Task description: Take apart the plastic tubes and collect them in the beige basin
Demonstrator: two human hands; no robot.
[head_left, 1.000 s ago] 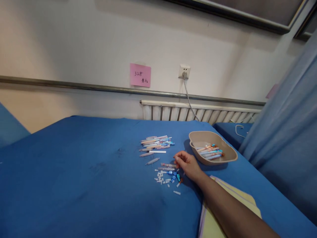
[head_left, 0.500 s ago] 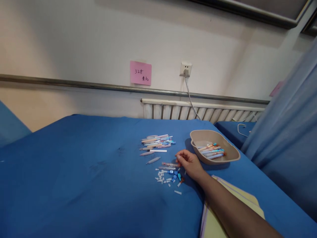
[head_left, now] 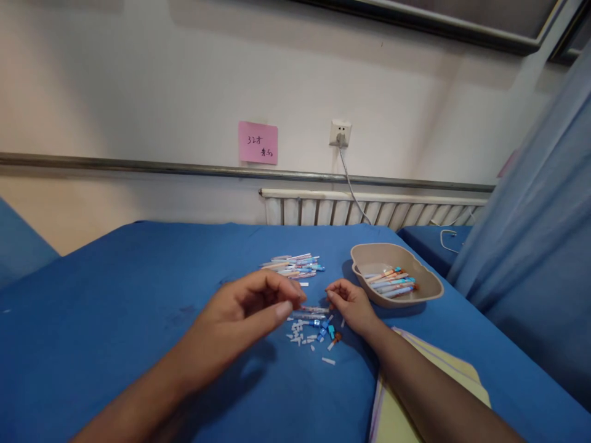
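My left hand (head_left: 247, 314) is over the bed's middle, its fingers curved and its thumb apart, with nothing visible in it. Its fingertips hang beside two clear printed pen barrels (head_left: 309, 316). At the barrels' right end, my right hand (head_left: 351, 306) is closed in a pinch; what it holds, if anything, is too small to make out. Just below the barrels lie several small white tips (head_left: 295, 335), blue caps (head_left: 322, 333) and an orange-brown piece (head_left: 337, 337). Behind my left hand is a pile of pens and pen parts (head_left: 300, 264), partly hidden.
To the right stands a beige tray (head_left: 431, 286) with several pens (head_left: 392, 283) inside. A yellow cloth or pad (head_left: 397, 412) lies under my right forearm. The blue sheet (head_left: 115, 295) covers the surface, and a radiator (head_left: 332, 212) is behind it. A blue curtain (head_left: 535, 215) hangs at right.
My left hand has come into view from the lower left and now covers part of the pens. My right hand stays almost in place. The view has shifted slightly.
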